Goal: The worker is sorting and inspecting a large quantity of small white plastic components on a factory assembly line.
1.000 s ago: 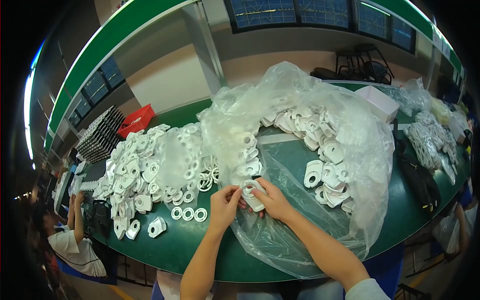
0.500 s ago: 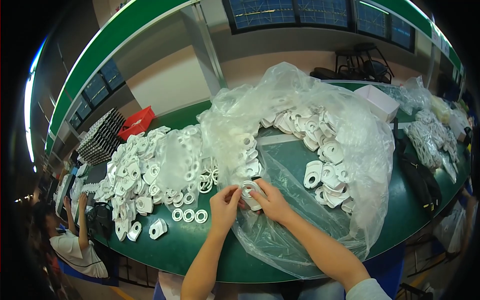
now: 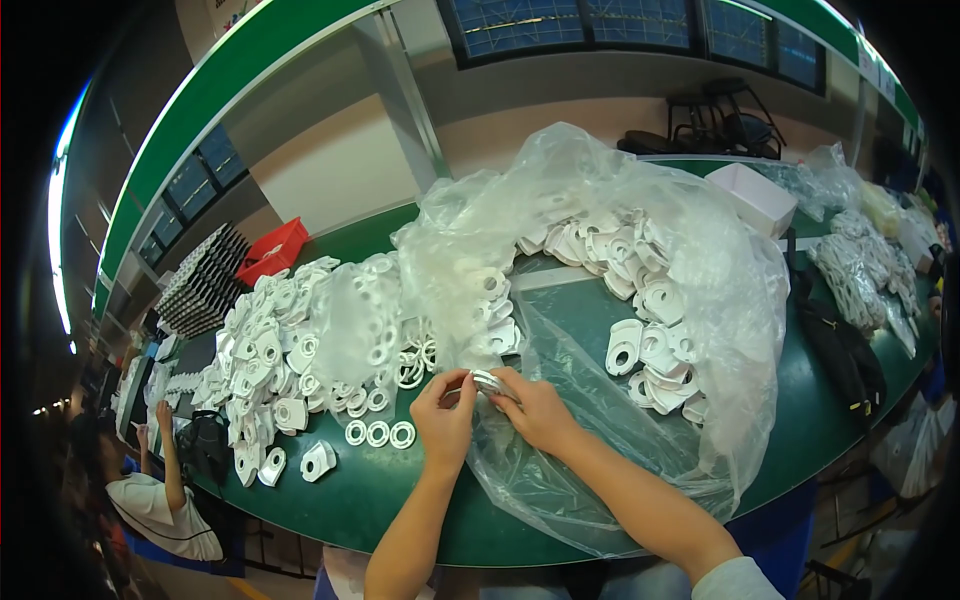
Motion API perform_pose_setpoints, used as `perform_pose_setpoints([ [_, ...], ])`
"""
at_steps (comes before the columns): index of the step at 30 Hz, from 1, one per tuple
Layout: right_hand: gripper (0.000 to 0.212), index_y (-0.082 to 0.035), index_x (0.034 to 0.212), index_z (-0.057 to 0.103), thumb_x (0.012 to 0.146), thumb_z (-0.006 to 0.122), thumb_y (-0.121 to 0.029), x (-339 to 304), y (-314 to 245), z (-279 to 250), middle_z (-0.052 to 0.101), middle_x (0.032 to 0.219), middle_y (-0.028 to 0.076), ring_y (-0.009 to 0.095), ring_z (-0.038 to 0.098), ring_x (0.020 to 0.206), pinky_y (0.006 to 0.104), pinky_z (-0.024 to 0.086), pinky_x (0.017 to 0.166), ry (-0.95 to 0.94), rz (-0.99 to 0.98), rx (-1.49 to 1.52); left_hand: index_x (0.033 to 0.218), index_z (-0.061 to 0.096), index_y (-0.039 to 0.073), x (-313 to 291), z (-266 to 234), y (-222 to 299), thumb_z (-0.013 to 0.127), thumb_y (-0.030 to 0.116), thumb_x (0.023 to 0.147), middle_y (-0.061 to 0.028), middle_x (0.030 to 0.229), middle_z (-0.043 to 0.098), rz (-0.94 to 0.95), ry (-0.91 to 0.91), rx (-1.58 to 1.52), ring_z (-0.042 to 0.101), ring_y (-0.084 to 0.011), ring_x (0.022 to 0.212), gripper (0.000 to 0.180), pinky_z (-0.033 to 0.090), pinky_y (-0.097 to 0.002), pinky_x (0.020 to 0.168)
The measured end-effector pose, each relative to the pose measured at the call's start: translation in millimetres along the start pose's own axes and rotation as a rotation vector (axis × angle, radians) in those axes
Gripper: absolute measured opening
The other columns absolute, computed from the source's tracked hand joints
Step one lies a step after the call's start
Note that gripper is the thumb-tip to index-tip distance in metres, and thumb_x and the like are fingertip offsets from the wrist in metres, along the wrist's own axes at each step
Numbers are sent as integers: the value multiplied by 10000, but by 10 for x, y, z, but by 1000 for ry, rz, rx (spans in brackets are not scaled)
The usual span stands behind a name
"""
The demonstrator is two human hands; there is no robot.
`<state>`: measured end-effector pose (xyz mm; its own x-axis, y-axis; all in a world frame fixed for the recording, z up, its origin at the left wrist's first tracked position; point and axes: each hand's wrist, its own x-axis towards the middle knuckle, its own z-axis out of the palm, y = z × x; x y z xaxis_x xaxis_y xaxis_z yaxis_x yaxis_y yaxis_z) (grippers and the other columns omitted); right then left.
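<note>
A green table (image 3: 380,510) filled the head view. The left hand (image 3: 443,420) and right hand (image 3: 538,408) pinched a white part (image 3: 486,381) between them, seemingly to steady it; three rings (image 3: 378,425) lay nearby, perhaps within easy reach.

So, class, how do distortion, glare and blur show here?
Head view: the green table has a bowed front edge; head view: the strip light far left burns out white and clear plastic glints; head view: the white part in the fingers is too small to judge sharpness.
</note>
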<state>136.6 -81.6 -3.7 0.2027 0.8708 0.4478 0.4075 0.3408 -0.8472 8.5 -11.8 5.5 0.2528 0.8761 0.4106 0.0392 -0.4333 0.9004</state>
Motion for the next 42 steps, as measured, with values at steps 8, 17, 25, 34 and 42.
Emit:
perform_pose_setpoints([
  [8, 267, -91, 1091, 507, 830, 563, -81, -7, 66, 56, 608, 809, 183, 384, 592, 743, 403, 455, 602, 19, -19, -101, 890, 628, -51, -42, 56, -47, 585, -9, 793, -87, 826, 632, 30, 95, 28, 619, -123, 713, 114, 508, -229, 644],
  [17, 241, -77, 1080, 478, 846, 525, -105, 11, 47, 18, 591, 835, 215, 420, 560, 776, 461, 432, 623, -9, -17, -39, 930, 632, -47, -24, 36, -21, 573, -10, 802, -92, 837, 628, 22, 51, 60, 620, -131, 741, 146, 507, -232, 660],
  [25, 235, -30, 1076, 520, 843, 550, -53, 44, 208, -10, 602, 896, 79, 154, 568, 809, 283, 435, 711, 92, 119, 265, 994, 606, -59, -17, 69, 77, 591, -42, 803, -92, 979, 585, 21, -68, -70, 595, -131, 819, 193, 521, -246, 705],
  [34, 221, -16, 1069, 517, 849, 535, -25, 54, 232, -31, 563, 954, 20, 71, 512, 871, 227, 418, 768, -119, 216, 543, 912, 640, -57, 36, -57, 10, 650, 24, 793, -63, 785, 626, -115, -128, -83, 595, -114, 649, 144, 477, -219, 590],
  [42, 260, -14, 1102, 512, 842, 530, -22, 60, 263, -28, 576, 990, 36, 96, 537, 907, 242, 427, 796, -107, 241, 555, 902, 631, -75, 50, -66, 19, 620, 12, 809, -75, 753, 637, -169, -168, -149, 595, -122, 629, 127, 479, -224, 596],
])
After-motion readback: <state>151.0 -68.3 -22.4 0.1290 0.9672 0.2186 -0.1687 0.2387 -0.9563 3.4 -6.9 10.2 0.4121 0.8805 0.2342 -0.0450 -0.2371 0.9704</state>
